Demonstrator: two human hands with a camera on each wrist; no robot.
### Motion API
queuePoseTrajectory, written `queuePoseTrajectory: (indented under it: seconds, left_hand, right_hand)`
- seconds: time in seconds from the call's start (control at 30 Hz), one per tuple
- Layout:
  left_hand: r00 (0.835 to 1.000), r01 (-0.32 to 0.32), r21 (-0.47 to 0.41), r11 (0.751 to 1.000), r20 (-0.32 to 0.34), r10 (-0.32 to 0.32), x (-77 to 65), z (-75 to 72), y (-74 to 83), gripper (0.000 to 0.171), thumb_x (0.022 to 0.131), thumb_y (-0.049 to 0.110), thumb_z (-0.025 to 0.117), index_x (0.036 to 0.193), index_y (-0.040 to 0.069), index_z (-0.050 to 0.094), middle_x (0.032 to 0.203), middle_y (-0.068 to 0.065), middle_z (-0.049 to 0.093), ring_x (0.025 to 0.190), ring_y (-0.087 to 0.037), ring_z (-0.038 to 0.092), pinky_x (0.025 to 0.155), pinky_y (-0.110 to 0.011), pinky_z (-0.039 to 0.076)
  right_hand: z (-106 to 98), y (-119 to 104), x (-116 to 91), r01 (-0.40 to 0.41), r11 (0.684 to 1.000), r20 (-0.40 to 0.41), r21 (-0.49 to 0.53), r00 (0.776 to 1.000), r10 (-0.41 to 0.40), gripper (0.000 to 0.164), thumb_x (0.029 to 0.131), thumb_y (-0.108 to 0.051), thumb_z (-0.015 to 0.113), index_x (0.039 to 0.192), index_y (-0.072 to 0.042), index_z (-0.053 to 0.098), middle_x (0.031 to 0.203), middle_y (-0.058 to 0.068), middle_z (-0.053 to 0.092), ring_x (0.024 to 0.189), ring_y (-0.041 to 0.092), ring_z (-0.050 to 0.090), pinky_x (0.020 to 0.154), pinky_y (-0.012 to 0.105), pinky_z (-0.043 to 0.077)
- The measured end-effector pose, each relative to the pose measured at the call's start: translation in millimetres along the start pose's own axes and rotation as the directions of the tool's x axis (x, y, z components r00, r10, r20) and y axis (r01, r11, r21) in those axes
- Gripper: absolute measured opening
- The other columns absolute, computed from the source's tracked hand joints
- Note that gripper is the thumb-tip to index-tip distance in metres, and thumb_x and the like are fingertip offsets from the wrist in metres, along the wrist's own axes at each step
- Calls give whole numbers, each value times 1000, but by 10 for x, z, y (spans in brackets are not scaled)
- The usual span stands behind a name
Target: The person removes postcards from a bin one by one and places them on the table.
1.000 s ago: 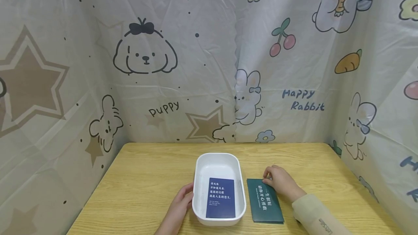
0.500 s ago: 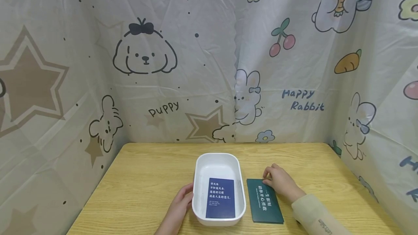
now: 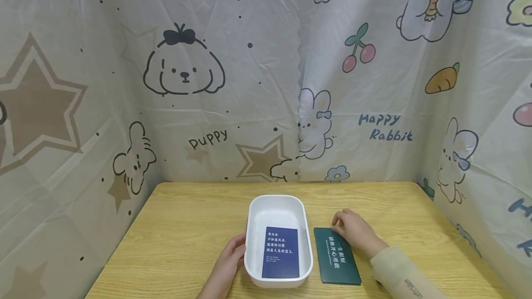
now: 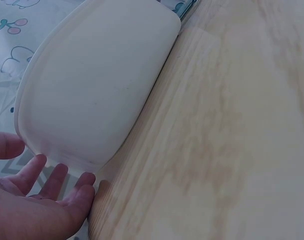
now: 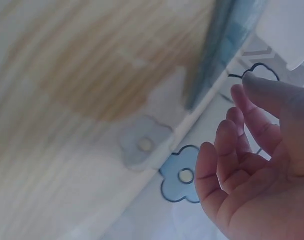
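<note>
A white rectangular tub [image 3: 308, 243] with rounded corners stands at the front middle of the table. Inside it lies a dark blue card [image 3: 281, 262] printed with white writing. My left hand [image 3: 226, 262] rests its fingertips against the tub's left side. The left wrist view shows those fingers spread along the tub wall [image 4: 97, 85]. To the right of the tub, dark green cards [image 3: 338, 262] with white writing lie in a flat stack. My right hand [image 3: 353, 229] is at the stack's far right corner. Its loosely curled fingers [image 5: 224, 145] show no card between them in the right wrist view.
The wooden table [image 3: 187, 216] has its back edge against a hanging cloth [image 3: 266, 82] printed with cartoon animals and stars. More of this cloth hangs along the left and right sides.
My right hand has shifted slightly left along the far edge of the green cards. The left hand, tub and blue card stay where they were.
</note>
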State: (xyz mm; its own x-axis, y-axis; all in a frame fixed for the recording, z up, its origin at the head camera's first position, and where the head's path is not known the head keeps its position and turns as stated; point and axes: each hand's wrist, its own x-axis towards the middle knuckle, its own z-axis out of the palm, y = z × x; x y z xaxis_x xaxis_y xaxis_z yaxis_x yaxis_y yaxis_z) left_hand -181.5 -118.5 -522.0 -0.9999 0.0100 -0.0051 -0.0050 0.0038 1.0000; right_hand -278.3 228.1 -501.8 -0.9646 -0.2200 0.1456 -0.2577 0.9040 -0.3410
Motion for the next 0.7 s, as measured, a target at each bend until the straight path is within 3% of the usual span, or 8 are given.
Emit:
queuePoseTrajectory:
  seconds: [0.33, 0.7]
  left_hand:
    - [1000, 8, 2, 1000, -1, -8, -27, -6, 8, 50, 99, 25, 45, 139, -4, 40, 143, -29, 42, 117, -34, 51, 103, -52, 43]
    - [1000, 14, 0, 1000, -5, -14, -22, 9, 24, 49, 98, 25, 46, 139, -2, 42, 142, -28, 44, 119, -34, 50, 104, -52, 42]
  right_hand:
    - [-107, -387, 52, 60, 998, -25, 31, 998, -59, 6, 84, -25, 70, 85, -22, 65, 81, -3, 54, 70, 13, 49, 62, 31, 49]
    - [-113, -935, 123, 226, 970, -40, 93, 974, -223, 5, 85, -23, 69, 86, -19, 67, 79, -7, 57, 73, 11, 50, 63, 30, 52]
